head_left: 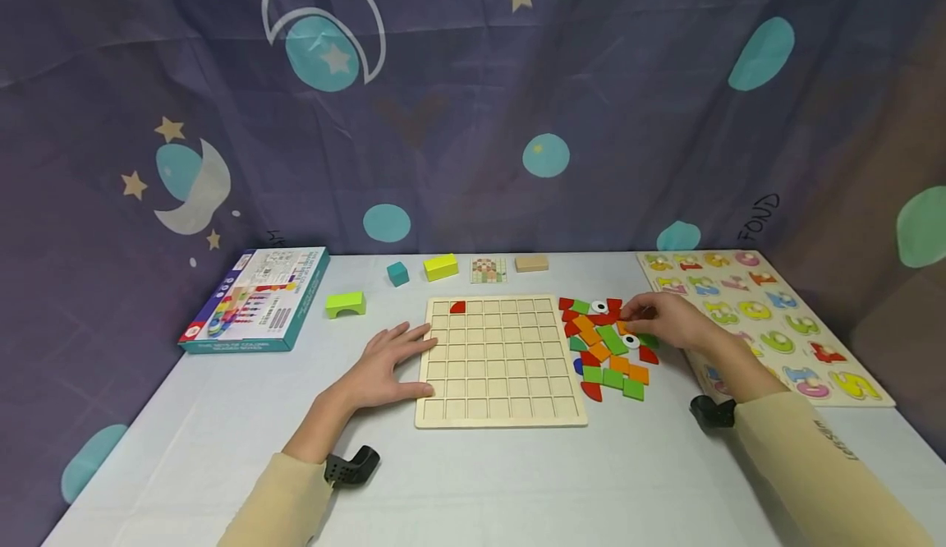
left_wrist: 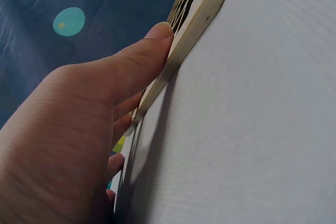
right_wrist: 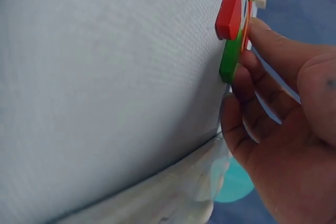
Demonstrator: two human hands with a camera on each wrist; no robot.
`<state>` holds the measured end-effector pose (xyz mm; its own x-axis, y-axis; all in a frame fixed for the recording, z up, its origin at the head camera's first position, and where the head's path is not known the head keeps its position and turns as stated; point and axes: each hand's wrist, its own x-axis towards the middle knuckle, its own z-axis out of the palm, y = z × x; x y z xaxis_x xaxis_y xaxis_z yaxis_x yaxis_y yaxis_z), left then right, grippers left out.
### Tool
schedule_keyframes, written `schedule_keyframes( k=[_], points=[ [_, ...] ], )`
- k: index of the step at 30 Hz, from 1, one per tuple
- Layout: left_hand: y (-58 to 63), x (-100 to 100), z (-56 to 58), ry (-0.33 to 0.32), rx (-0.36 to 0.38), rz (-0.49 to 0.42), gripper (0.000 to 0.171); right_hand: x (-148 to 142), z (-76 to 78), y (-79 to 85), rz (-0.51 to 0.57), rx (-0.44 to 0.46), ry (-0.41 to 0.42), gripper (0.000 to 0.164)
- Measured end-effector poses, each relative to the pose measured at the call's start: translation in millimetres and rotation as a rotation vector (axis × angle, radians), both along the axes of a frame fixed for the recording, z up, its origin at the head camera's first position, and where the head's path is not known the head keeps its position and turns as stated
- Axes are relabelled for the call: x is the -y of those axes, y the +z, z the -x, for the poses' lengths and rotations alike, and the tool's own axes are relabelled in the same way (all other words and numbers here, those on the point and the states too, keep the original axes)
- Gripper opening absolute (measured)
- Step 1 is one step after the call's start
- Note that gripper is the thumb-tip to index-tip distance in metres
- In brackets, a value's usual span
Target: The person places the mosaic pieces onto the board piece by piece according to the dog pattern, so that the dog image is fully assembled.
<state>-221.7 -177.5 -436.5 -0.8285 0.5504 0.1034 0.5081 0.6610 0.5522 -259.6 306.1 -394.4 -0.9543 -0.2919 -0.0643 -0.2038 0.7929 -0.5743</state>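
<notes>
A square wooden grid board (head_left: pixel 501 362) lies mid-table, with one red rounded piece (head_left: pixel 458 307) in its top row. My left hand (head_left: pixel 380 370) rests at the board's left side with fingers spread, and its thumb (left_wrist: pixel 152 45) touches the edge. Right of the board is a cluster of flat coloured pieces: green squares (head_left: pixel 633 389), orange squares (head_left: pixel 639 374), red rounded pieces (head_left: pixel 591 391) and white eye pieces (head_left: pixel 631 342). My right hand (head_left: pixel 668 319) reaches in at the cluster's upper right, fingers bent. Whether its fingertips pinch a piece is hidden.
A number puzzle board (head_left: pixel 761 309) lies at the right, partly beneath my right forearm. At the left is a flat toy box (head_left: pixel 259 296). Along the back stand a green arch block (head_left: pixel 345 304), teal cube (head_left: pixel 397 273), yellow block (head_left: pixel 441 266), pattern card (head_left: pixel 489 270) and tan block (head_left: pixel 531 263).
</notes>
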Motion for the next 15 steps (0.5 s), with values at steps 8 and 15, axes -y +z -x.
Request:
schedule_keyframes(
  k=[8,15],
  points=[
    [0.7,-0.1,-0.6,0.003,0.003,0.006,0.077,4.0,-1.5,-0.2,-0.026,0.053,-0.022,0.024],
    [0.6,-0.5,-1.0,0.006,0.006,-0.001,0.076,4.6,-4.2,1.3,-0.032,0.051,-0.001,0.024]
  ],
)
